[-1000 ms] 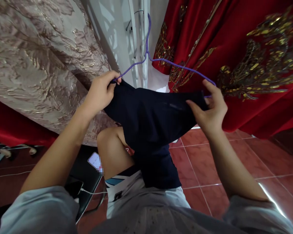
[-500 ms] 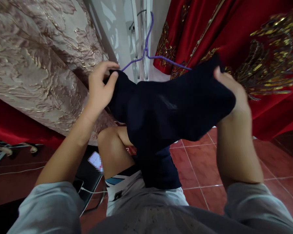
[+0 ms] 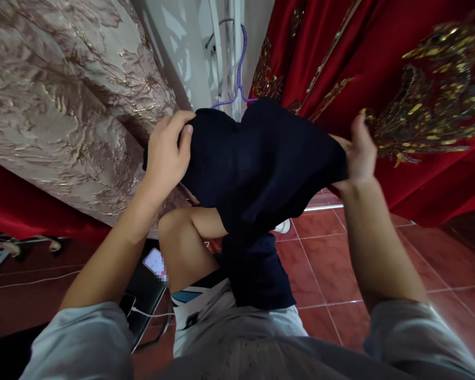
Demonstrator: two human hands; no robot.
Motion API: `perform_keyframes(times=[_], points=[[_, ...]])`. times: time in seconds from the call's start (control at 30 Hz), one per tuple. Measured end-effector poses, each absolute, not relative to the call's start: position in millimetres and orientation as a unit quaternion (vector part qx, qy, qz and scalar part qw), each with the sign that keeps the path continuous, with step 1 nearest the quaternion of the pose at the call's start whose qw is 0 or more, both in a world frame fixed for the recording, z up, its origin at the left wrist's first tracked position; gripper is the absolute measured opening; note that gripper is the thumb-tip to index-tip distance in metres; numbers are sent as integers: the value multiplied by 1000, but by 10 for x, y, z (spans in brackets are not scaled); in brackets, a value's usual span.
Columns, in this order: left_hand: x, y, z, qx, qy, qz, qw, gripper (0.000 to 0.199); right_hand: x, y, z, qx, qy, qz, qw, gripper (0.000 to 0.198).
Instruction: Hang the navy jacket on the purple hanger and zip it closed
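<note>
A dark navy cloth garment point(image 3: 269, 153) hangs in front of me on a purple hanger point(image 3: 238, 94); its folds hide the hanger's arms. My left hand point(image 3: 170, 148) is closed on the garment's left end, thumb in front and fingers over the top edge. At the right end, my right hand point(image 3: 360, 153) has its thumb raised off the cloth, with its fingers stretched out and partly hidden behind the fabric edge. More navy cloth point(image 3: 259, 272) lies across my thigh; whether it joins the raised garment I cannot tell.
A pale pink embossed gown point(image 3: 71, 100) hangs at left, and a red gown with gold sequins point(image 3: 423, 105) at right. White rack bars point(image 3: 228, 58) stand between them. A phone point(image 3: 155, 262) lies on a black seat point(image 3: 152, 290) beside my leg. Red tiles point(image 3: 324, 264) cover the floor.
My right hand has moved left and its thumb has come off the cloth. The garment's right side has shifted left and covers more of the hanger. My left hand stays at its end.
</note>
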State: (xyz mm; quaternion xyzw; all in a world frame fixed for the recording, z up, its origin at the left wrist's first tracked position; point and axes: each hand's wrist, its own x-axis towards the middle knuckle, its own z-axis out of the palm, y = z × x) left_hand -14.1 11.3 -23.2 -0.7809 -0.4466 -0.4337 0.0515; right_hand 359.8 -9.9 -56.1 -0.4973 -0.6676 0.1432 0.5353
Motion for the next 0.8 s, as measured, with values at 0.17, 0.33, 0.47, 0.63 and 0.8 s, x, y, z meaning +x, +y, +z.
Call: perform_keyframes(times=[0.17, 0.33, 0.47, 0.63, 0.8], points=[[147, -91, -32, -821, -404, -403, 32, 40, 3502, -334, -350, -420, -591, 394, 564, 31], [255, -354, 34, -828, -360, -427, -54, 48, 3302, -616, -338, -368, -552, 281, 693, 21], [238, -587, 8, -791, -368, -430, -232, 44, 2998, -979, -480, -278, -780, 225, 513, 16], [-8, -871, -75, -685, -462, -377, -418, 25, 2679, -1072, -702, -140, -918, 186, 321, 48], [-447, -1033, -110, -718, -499, -191, -445, 10, 2738, -649, -943, -303, -856, 159, 388, 63]])
